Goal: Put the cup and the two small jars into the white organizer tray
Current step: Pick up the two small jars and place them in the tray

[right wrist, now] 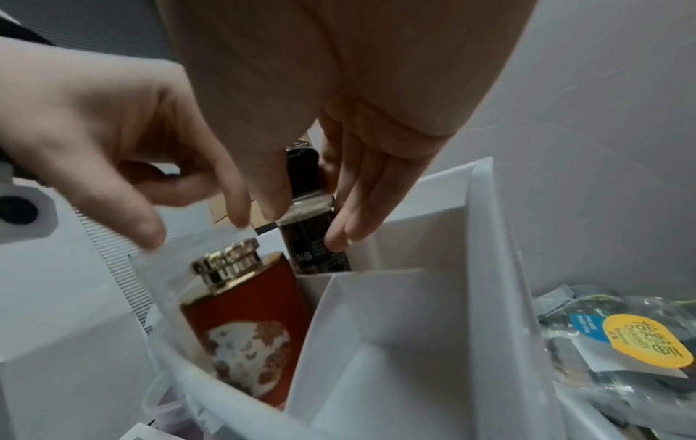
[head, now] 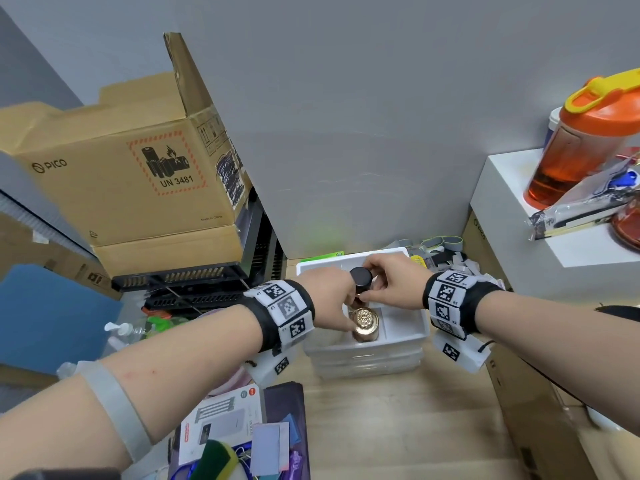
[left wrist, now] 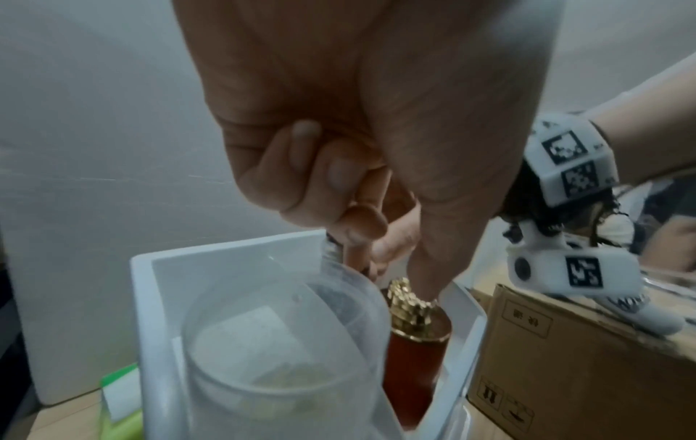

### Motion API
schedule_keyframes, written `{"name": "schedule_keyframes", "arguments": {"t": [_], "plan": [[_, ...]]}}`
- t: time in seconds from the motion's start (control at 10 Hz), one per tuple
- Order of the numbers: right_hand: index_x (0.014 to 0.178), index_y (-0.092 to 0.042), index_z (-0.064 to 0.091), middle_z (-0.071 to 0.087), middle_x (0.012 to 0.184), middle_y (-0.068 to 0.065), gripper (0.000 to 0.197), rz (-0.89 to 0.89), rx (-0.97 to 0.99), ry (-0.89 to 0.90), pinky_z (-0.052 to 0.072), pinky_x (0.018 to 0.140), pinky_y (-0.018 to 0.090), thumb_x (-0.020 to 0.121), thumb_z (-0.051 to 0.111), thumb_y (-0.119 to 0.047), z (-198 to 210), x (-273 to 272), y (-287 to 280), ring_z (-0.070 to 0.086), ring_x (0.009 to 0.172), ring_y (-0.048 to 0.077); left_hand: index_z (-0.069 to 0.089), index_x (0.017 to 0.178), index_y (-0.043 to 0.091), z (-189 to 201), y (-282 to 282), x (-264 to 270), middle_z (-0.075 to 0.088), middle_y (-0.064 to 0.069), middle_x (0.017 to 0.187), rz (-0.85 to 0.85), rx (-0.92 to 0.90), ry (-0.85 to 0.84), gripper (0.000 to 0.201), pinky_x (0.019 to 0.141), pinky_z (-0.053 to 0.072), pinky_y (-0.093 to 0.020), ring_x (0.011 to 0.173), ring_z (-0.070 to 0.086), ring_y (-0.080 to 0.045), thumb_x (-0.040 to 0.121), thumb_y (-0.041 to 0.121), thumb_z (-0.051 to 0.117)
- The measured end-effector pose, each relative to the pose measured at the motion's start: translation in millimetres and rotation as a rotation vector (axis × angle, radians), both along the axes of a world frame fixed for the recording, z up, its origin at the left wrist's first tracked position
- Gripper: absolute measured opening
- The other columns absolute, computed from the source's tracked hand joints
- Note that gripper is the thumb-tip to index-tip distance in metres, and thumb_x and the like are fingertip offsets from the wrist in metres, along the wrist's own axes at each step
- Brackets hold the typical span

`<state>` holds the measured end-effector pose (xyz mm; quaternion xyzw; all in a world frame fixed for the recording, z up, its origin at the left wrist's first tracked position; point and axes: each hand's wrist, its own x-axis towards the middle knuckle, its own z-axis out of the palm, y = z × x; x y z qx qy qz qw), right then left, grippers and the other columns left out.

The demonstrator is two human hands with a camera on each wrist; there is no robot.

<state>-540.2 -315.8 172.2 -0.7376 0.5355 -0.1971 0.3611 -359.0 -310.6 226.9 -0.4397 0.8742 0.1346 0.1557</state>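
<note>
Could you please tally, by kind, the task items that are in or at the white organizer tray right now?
Clear plastic cup: 1, in the white organizer tray.
Small jars: 2, the red jar with a gold cap standing in the tray, and the dark jar with a black cap held by the right hand as it goes in.
Total: 3.

The cardboard box (head: 131,174) reads "PICO", "UN 3481" inside a red hatched battery-fire warning label, and "Made in China".
</note>
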Motion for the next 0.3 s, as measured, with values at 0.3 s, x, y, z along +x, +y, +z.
{"name": "schedule_keyframes", "arguments": {"t": [0.3], "plan": [[0.108, -0.022, 0.057, 0.068, 0.087, -0.009, 0.035, -0.025, 0.068, 0.004, 0.053, 0.07, 0.023, 0.078, 0.063, -0.005, -5, -2, 6, 0.065, 0.07, 0.01, 0.074, 0.091, 0.013, 9, -12, 46, 0.062, 0.007, 0.068, 0.307, 0.075, 0.106, 0.016, 0.065, 0.056, -0.03, 0.078, 0.07, -0.025, 0.085, 0.02, 0.062]]}}
